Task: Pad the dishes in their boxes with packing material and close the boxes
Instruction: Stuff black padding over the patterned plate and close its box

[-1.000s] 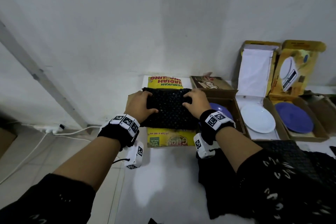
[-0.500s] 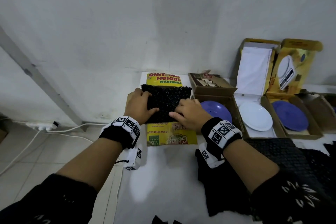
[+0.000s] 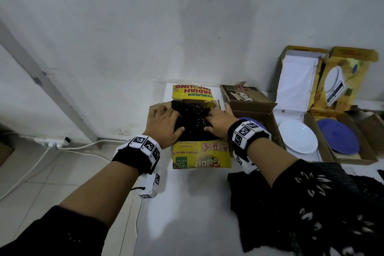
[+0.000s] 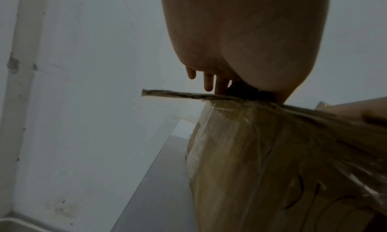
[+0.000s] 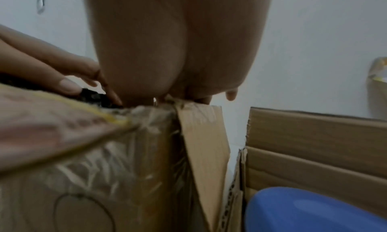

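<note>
Under both hands lies black bubble wrap (image 3: 193, 122), a glossy plastic whose bubbles catch small glints. It sits in a yellow printed box (image 3: 202, 156) of corrugated cardboard: its flaps have a slight sheen, and its brown sides are wrapped in crinkled clear tape (image 5: 117, 154). Just right of the right hand (image 3: 218, 123), a plain brown box (image 3: 268, 116) is matt, rough-edged cardboard holding a smooth blue plate (image 5: 310, 209). Further right, a white plate (image 3: 298, 140) looks glossy. Near the right forearm, more black bubble wrap (image 3: 255, 210) lies on the smooth white table (image 3: 187, 214).
</note>
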### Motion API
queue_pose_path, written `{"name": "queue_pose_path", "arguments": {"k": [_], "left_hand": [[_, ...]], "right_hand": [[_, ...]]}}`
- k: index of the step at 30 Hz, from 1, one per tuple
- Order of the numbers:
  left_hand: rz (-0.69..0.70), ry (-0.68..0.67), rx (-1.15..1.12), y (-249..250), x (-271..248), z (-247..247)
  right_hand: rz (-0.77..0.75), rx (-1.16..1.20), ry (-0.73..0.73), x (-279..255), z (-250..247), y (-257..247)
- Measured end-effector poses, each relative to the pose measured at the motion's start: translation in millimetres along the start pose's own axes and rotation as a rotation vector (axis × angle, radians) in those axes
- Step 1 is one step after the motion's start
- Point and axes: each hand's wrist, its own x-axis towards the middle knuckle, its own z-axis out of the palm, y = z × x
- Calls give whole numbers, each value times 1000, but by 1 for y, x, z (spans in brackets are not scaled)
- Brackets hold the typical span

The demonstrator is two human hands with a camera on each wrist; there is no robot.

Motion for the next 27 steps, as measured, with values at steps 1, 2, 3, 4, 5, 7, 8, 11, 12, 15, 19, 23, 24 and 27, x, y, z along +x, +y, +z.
{"name": "queue_pose_path", "arguments": {"k": [1,2,3,4,5,7,8,11,12,15,19,23,24,27], "left_hand": [[30,-13,10,-2,0,0],[64,-33,47,-4,-1,-1],[91,-66,104,-7,0,-1],[107,-108,165,-9,1,-1],[110,-150,220,-9,3,-2],[87,-230,301,-5,8,-6],[71,-267,337,-1,11,-8],[28,-338,421,9,14,-12],[14,-333,426,11,14,-13],[-1,-208,356,14,10,-22],[17,13,100,44,5,-50],[113,96,-192,103,4,-68],[133,105,-223,120,5,-67],[170,49,-281,176,6,-57]], "right_hand": [[-9,27,16,1,1,0],[-13,68,64,0,1,0],[-15,108,127,-2,2,-1],[-16,133,191,-5,3,-1],[-19,138,251,-9,5,-2],[-25,118,336,-16,11,-4],[-26,116,347,-19,14,-5],[-55,166,253,-27,20,-5],[-69,200,227,-29,22,-4],[-69,386,291,-41,19,3],[-14,602,444,-64,8,27],[38,744,526,-103,10,67],[68,774,533,-116,14,78],[195,815,532,-161,36,117]]}}
